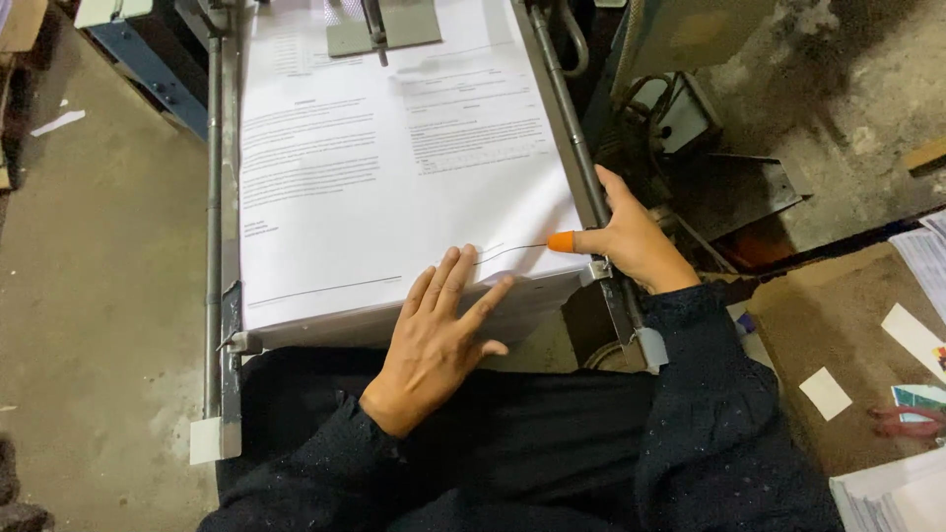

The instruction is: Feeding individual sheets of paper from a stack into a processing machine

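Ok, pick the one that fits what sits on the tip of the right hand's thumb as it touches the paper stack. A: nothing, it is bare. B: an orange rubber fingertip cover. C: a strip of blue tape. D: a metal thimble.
B: the right hand points its thumb onto the edge of the paper stack, and the thumb tip wears an orange rubber fingertip cover.
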